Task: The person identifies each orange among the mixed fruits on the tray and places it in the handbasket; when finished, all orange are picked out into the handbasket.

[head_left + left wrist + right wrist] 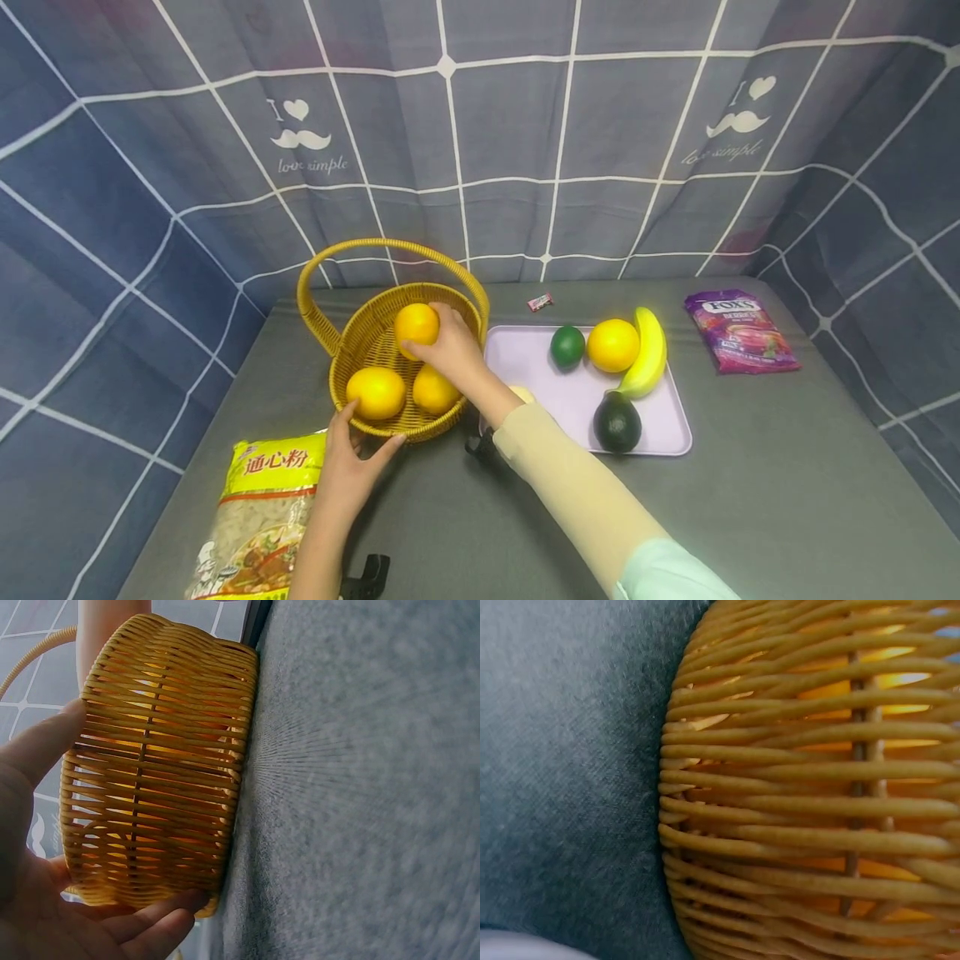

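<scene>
A yellow wicker basket (411, 432) with a tall handle stands at the back left of the table. My right hand (452, 343) reaches into it and grips an orange (417, 323) between thumb and fingers. Two more yellow-orange fruits lie inside: a rounded one (377, 393) at the front left and another (433, 392) at the front right, partly under my wrist. My left hand (351, 462) holds the basket's near side, thumb and fingers spread round its wall. In the right wrist view only the woven wall (817, 780) shows, without the hand.
Right of the basket, a lilac tray (525, 350) bears a green fruit (567, 347), an orange (613, 345), a banana (648, 357) and an avocado (617, 422). A pasta bag (262, 508), a purple candy bag (741, 332) and a small wrapped candy (540, 302) lie around.
</scene>
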`<state>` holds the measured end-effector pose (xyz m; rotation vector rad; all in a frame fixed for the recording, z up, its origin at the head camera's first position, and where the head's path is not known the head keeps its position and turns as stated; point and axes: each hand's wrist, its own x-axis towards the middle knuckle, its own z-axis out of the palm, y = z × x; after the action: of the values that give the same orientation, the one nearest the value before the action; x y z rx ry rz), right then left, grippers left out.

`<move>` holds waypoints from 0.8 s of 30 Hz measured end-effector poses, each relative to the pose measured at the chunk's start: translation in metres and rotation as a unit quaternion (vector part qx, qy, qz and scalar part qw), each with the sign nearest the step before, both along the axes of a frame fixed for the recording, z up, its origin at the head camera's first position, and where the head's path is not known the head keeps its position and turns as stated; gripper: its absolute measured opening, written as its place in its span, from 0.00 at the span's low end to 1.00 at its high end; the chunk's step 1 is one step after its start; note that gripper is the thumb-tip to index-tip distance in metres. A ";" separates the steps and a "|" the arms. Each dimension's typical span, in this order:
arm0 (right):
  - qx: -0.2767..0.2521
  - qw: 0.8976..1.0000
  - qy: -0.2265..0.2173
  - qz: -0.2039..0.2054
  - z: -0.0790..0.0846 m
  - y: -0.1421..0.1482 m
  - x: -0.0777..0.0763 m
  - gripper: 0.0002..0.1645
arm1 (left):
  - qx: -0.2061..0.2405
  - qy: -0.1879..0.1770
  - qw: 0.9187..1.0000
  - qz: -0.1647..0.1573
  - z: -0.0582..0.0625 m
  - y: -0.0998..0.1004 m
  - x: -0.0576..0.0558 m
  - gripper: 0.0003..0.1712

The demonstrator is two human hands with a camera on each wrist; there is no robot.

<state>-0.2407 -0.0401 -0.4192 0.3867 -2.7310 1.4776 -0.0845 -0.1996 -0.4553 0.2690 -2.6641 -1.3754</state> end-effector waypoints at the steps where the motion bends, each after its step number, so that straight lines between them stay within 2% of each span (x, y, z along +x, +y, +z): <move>1: 0.003 1.000 -0.006 0.002 0.000 -0.001 -0.001 0.49 | 0.000 -0.002 1.000 0.000 0.000 0.000 0.000 0.55; 5: 0.022 0.999 -0.034 0.012 -0.004 -0.004 -0.005 0.48 | 0.002 -0.018 1.000 -0.002 0.000 -0.002 0.000 0.56; 10: 0.044 0.998 -0.043 0.022 -0.006 -0.006 -0.006 0.48 | 0.002 -0.021 1.000 -0.001 0.000 -0.003 0.000 0.56; 15: 0.053 0.998 -0.030 0.016 -0.002 -0.006 -0.001 0.51 | 0.002 -0.023 1.000 -0.002 0.000 -0.003 -0.001 0.57; 24: 0.062 0.998 0.008 0.017 0.003 -0.003 0.004 0.49 | 0.005 -0.029 1.000 -0.002 0.002 -0.002 0.000 0.57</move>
<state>-0.2363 -0.0429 -0.4164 0.4469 -2.8262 1.3102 -0.0844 -0.2020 -0.4538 0.3106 -2.7055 -1.4036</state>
